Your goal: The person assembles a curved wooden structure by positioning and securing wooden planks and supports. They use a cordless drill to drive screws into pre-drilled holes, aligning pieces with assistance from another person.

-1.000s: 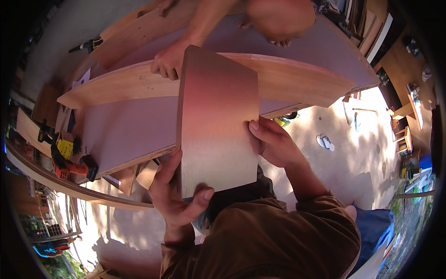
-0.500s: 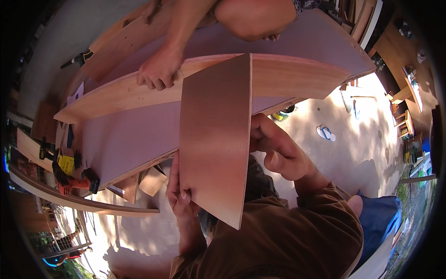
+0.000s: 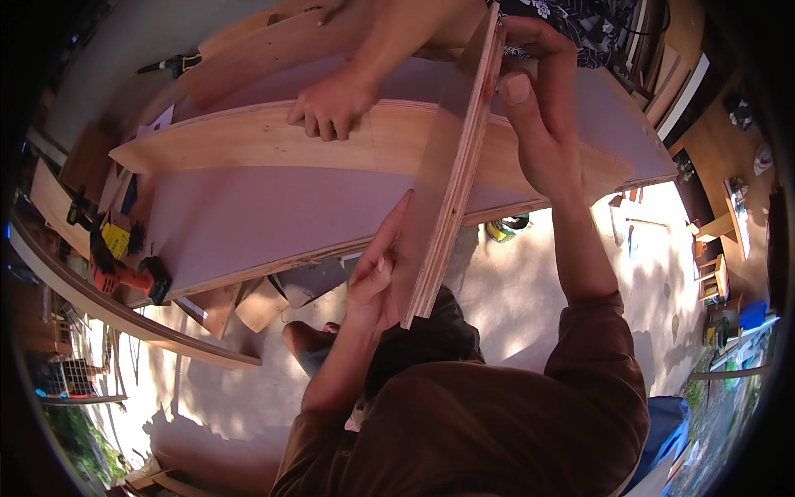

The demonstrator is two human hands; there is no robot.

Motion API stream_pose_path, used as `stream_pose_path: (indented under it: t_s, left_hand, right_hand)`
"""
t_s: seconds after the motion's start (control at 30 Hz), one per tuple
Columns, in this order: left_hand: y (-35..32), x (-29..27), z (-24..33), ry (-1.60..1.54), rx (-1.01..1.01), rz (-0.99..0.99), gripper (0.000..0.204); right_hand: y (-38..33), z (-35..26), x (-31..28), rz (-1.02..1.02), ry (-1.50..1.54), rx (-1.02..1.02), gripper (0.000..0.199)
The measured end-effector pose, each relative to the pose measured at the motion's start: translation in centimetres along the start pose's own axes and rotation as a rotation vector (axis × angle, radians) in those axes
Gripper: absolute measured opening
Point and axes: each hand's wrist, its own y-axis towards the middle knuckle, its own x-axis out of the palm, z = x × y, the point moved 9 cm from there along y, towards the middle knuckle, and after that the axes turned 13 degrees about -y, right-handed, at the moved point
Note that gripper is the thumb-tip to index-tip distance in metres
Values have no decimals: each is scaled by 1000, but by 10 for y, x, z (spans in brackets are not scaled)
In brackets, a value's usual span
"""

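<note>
Plywood board balances best with the left hand grasping its near end, the right hand loosely curled at its far end.

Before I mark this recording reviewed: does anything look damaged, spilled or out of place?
Nothing looks spilled, and the held plywood panel shows no obvious damage. One small oddity: the large greyish board looks ragged along its near edge, perhaps chipped.
</note>
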Motion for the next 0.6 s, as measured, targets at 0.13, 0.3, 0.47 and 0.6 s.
stream_pose_path:
  t_s: [0.13, 0.3, 0.47, 0.6]
  left_hand:
    - [28, 30, -4, 20, -18, -70, 70]
    - [62, 53, -7, -11, -174, -351, 83]
    - [95, 51, -10, 518, -202, -170, 82]
    - [126, 68, 19, 1044, -46, -146, 55]
  right_hand:
    - [31, -7, 8, 99, -309, -211, 45]
    - [35, 34, -9, -546, -84, -38, 82]
    - [65, 94, -34, -501, 8, -136, 84]
    - [70, 147, -65, -429, -68, -21, 63]
